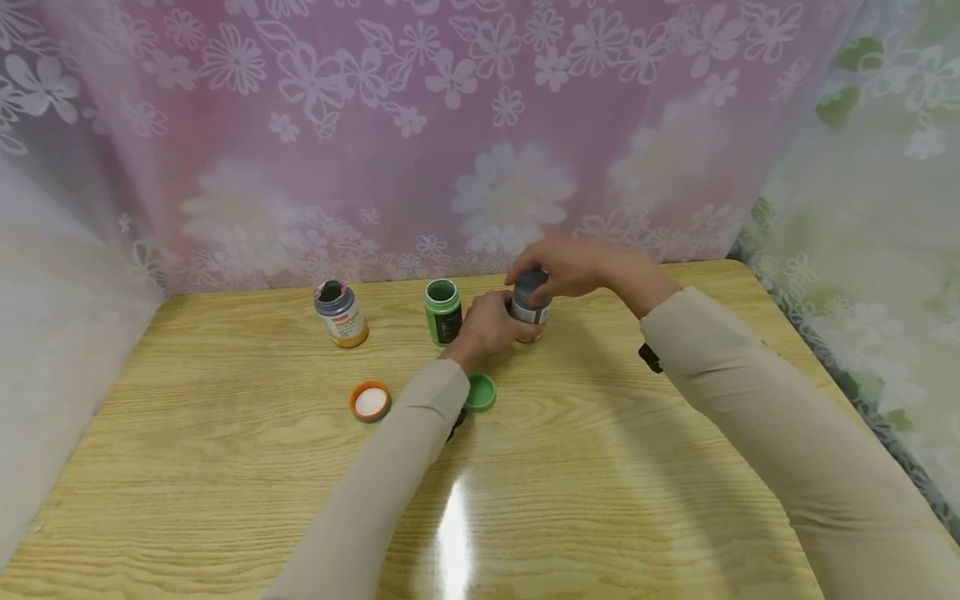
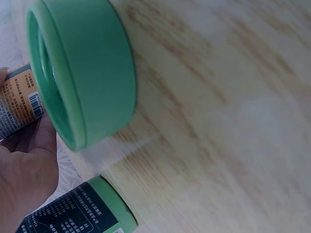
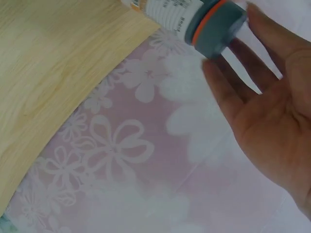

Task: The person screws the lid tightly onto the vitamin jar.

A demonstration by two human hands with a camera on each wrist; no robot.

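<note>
At the back of the table stands a jar with a grey lid (image 1: 531,283), its label white and orange. My left hand (image 1: 489,323) grips the jar's body (image 2: 22,99) low down. From above, my right hand (image 1: 573,265) holds the lid with thumb and fingers around its edge. An orange band shows beneath this lid (image 3: 221,31) in the right wrist view. Just left of my left hand stands an uncapped green jar (image 1: 443,312) with a dark label. Its green lid (image 1: 482,392) lies near my left wrist, large in the left wrist view.
Further left stands another grey and orange jar (image 1: 343,323), uncapped, with torn film at its mouth. A lid with an orange rim (image 1: 371,402) lies inside-up before it. The wooden table (image 1: 225,467) meets a pink floral curtain (image 1: 390,167) at its back edge.
</note>
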